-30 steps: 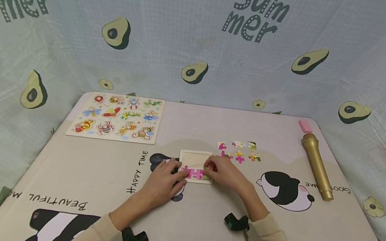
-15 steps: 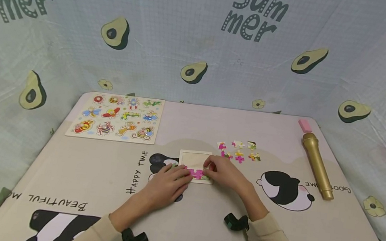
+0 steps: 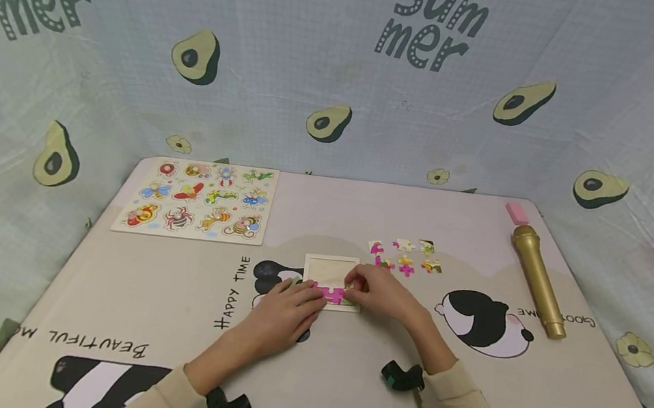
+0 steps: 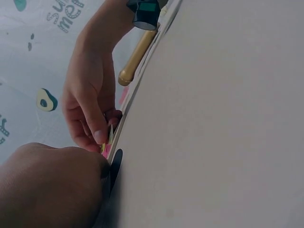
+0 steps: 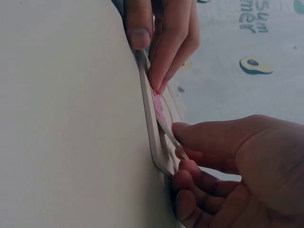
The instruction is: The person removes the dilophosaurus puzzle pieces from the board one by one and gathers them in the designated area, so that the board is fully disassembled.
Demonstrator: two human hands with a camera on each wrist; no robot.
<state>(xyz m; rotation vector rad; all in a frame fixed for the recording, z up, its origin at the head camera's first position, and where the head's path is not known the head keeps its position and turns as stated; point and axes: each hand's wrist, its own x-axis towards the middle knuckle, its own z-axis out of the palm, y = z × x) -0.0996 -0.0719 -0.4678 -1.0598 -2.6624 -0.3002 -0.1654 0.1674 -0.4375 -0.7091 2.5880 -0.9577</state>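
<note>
A small square puzzle tray (image 3: pixel 327 270) lies on the table with a row of joined pink puzzle pieces (image 3: pixel 333 295) along its near side. My left hand (image 3: pixel 280 315) rests over the tray's left side, its fingertips pressing on the pink pieces. At the right edge, my right hand (image 3: pixel 382 294) pinches a puzzle piece (image 5: pixel 175 141) between thumb and fingers. In the right wrist view that piece is tilted, its outer edge raised above the tray. The left wrist view shows both hands low over the tray, most of the pieces hidden.
Several loose puzzle pieces (image 3: pixel 406 259) lie beyond the right hand. An insect picture board (image 3: pixel 197 201) is at the far left. A gold microphone (image 3: pixel 539 280) and a pink block (image 3: pixel 517 213) lie at the right. Patterned cloth (image 3: pixel 256 84) hangs behind the table.
My left hand has shifted right, its fingers now covering the left part of the pink row. The right hand has stayed at the tray's right edge.
</note>
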